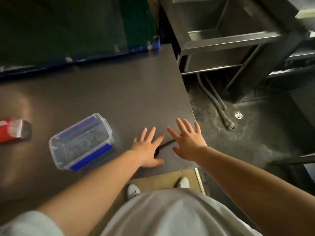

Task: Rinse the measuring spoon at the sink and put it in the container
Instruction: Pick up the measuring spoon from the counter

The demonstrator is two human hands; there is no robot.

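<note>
Hovering flat and spread over the near right corner of the dark surface (105, 92), both hands have their fingers splayed wide and hold nothing. The left hand (148, 149) lies palm-down with its thumb pointing right; the right hand (187, 142) is just beside it, close to the surface's right edge. Between and partly under the 2 hands lies the measuring spoon (164, 145), dark and thin, its bowl tucked against the left hand and its handle running up-right toward the right hand. Whether either hand touches it cannot be told.

Left of the hands sits the container (81, 142), a clear open plastic box with blue clips, tilted at an angle on the surface, near the left forearm but apart from the spoon. Farther left is a red packet (12, 130), blurred, at the frame edge. A blue-edged green crate (76, 31) borders the far side of the surface.

Beyond the right edge, the steel sink (226, 31) stands well apart, with hoses (216, 99) running down below it to the wet floor (255, 142) and a round drain (238, 115). White shoes (133, 190) show below the surface's near edge.
</note>
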